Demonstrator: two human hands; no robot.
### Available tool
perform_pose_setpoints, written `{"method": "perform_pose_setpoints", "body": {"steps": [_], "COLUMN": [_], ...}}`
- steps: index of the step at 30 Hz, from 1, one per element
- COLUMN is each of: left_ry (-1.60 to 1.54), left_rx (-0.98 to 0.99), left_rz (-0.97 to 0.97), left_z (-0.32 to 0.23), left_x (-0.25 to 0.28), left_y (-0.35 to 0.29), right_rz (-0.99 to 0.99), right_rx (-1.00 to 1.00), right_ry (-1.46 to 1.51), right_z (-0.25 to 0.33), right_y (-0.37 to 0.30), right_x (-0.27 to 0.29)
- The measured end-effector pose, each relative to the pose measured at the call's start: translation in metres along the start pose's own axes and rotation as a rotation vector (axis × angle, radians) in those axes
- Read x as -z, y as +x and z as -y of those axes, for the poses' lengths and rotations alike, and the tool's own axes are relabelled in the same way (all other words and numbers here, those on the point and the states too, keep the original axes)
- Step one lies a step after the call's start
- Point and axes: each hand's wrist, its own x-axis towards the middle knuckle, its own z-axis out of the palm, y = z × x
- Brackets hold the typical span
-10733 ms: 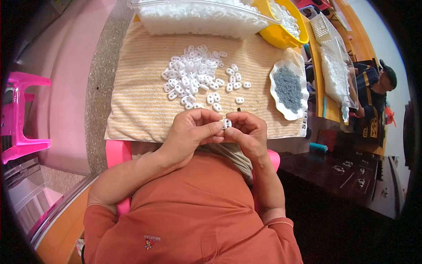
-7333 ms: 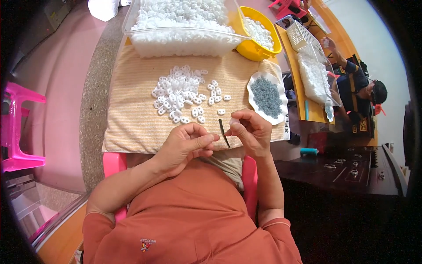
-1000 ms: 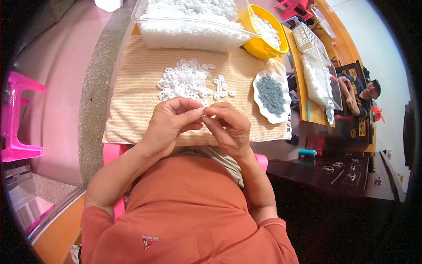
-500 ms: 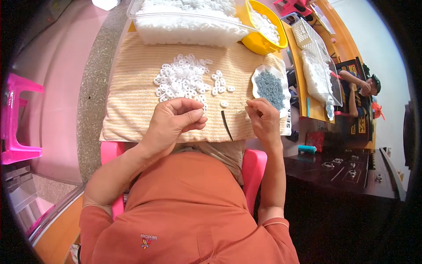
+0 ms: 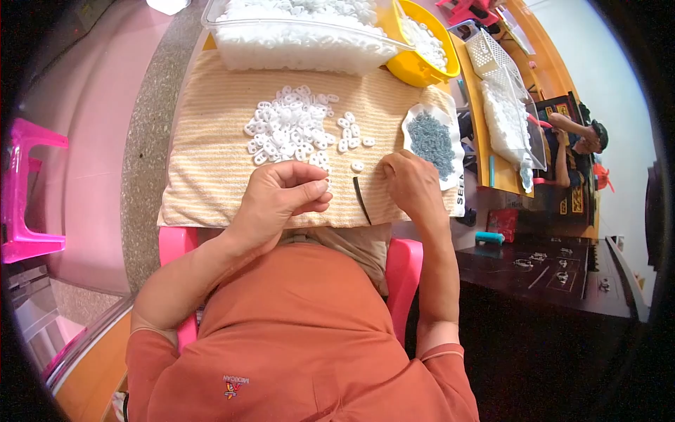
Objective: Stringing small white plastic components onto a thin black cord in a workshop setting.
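My left hand [image 5: 285, 200] is closed in a pinch, thumb against forefinger, just in front of a heap of small white oval plastic pieces with holes [image 5: 288, 126]. What the pinch holds, if anything, is hidden. To the right, my right hand [image 5: 415, 184] is curled with its fingertips low over the towel and pressed together; anything in them is too small to tell. Between the hands lie a single white oval piece [image 5: 357, 167] and a thin dark curved strip [image 5: 361, 200]. Beside my right hand is a white scalloped plate [image 5: 408, 126] of small grey-blue pieces [image 5: 432, 144].
A striped yellow towel [image 5: 211, 141] covers the work surface. At its far side stand a clear bin [image 5: 309, 46] full of white pieces and a yellow basin [image 5: 415, 74]. A person [image 5: 587, 133] sits at another table on the right. A pink stool [image 5: 31, 190] stands left.
My right hand has shifted slightly left and turned its back upward, fingertips now lower toward the towel. My left hand keeps its pinch almost in place.
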Motion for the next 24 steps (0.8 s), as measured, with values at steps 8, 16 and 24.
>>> {"method": "perform_pose_setpoints", "body": {"steps": [8, 16, 24], "left_ry": [-0.009, 0.025, -0.019], "left_rx": [0.011, 0.014, 0.052], "left_rz": [0.008, 0.007, -0.013], "left_z": [0.001, 0.001, 0.004], "left_x": [0.001, 0.001, -0.002], "left_y": [0.001, -0.001, -0.002], "right_rz": [0.092, -0.184, 0.008], "right_rx": [-0.005, 0.076, -0.175], "right_ry": [-0.060, 0.236, 1.273], "right_z": [-0.002, -0.001, 0.039], "right_y": [0.008, -0.004, -0.027], "right_x": [-0.003, -0.003, -0.015]}}
